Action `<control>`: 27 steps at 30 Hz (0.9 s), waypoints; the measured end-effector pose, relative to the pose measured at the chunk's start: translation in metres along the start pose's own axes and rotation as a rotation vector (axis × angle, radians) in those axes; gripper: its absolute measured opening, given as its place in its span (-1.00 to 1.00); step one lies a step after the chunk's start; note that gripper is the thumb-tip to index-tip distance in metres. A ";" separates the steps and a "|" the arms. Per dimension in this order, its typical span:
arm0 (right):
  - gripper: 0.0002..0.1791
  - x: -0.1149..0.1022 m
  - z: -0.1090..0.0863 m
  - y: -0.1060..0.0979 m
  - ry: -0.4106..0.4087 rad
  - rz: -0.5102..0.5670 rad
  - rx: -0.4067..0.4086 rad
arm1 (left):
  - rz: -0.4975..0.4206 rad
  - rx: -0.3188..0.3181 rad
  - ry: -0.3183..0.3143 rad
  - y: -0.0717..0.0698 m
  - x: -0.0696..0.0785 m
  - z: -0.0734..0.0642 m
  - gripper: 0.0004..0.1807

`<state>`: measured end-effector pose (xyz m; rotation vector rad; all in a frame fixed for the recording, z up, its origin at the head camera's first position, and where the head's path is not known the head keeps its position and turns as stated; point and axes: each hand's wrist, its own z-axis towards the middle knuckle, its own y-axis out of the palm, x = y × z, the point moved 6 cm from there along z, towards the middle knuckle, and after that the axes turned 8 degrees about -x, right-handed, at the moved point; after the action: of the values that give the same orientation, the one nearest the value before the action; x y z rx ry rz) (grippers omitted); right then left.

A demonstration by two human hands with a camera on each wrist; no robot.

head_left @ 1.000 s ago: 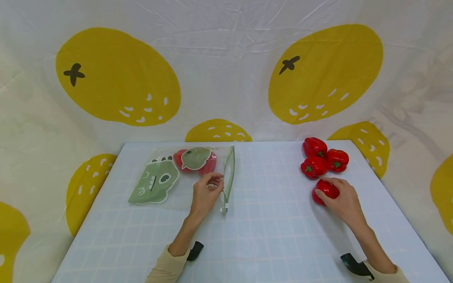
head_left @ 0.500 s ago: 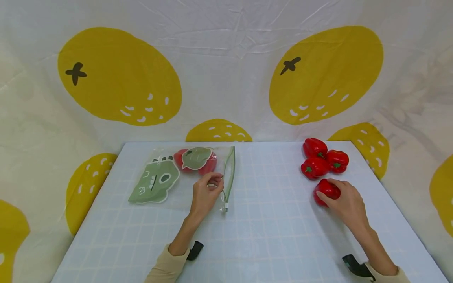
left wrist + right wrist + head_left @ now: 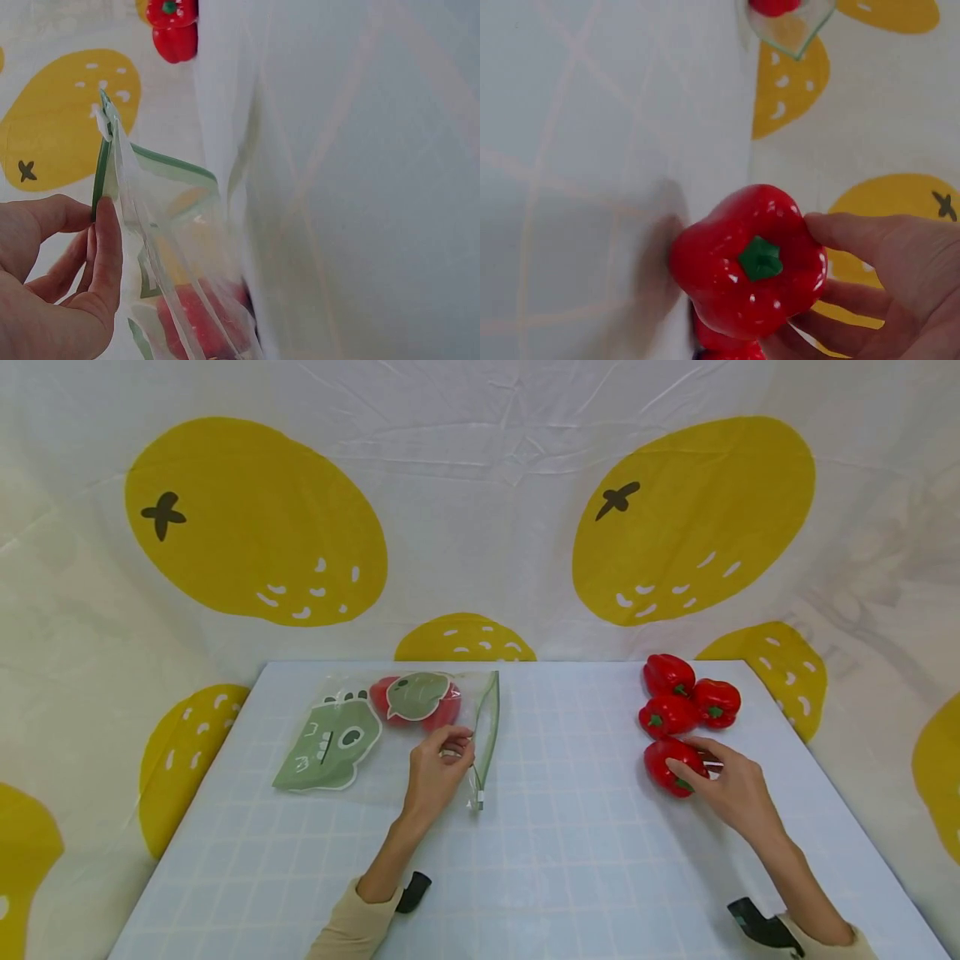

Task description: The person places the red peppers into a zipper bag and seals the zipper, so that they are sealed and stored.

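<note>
My left hand [image 3: 435, 772] pinches the green zip edge [image 3: 98, 176] of a clear zip bag [image 3: 322, 747] with a dinosaur print. The bag lies on the table, its mouth parted towards the right. Red rounded things [image 3: 201, 319] show through its film; the print partly hides them. Over on the right, my right hand [image 3: 738, 789] grips a glossy red bell pepper [image 3: 666, 764] between thumb and fingers. In the right wrist view, the pepper's green stem [image 3: 760, 257] faces the camera.
Three more red bell peppers [image 3: 667, 714] sit clustered at the table's back right, just beyond the held one. The white gridded table [image 3: 555, 860] ends at the back against a hanging cloth [image 3: 480, 518] printed with yellow fruit.
My right hand has turned the bell pepper so its green stem now shows in the head view, and the pepper has shifted slightly left. My left hand has stayed at the bag's edge.
</note>
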<state>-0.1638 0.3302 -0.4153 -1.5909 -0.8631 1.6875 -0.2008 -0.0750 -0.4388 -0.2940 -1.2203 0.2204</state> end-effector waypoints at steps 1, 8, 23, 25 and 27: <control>-0.41 -0.001 0.001 0.001 -0.003 0.004 -0.007 | 0.001 0.001 -0.001 0.000 0.000 0.000 -0.85; -0.36 -0.003 0.005 0.004 0.011 0.019 -0.056 | 0.002 0.003 0.001 0.000 0.000 0.000 -0.85; -0.23 -0.004 0.020 0.015 0.105 0.250 -0.066 | 0.000 0.001 -0.021 -0.001 0.001 -0.001 -0.87; -0.22 -0.007 0.022 0.016 0.113 0.291 -0.058 | -0.004 0.002 -0.021 -0.001 0.001 -0.001 -0.87; -0.22 -0.010 0.025 0.018 0.124 0.331 -0.051 | -0.005 0.002 -0.022 -0.001 0.001 -0.001 -0.87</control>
<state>-0.1884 0.3113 -0.4233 -1.9355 -0.6098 1.7756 -0.2000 -0.0754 -0.4379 -0.2875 -1.2422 0.2212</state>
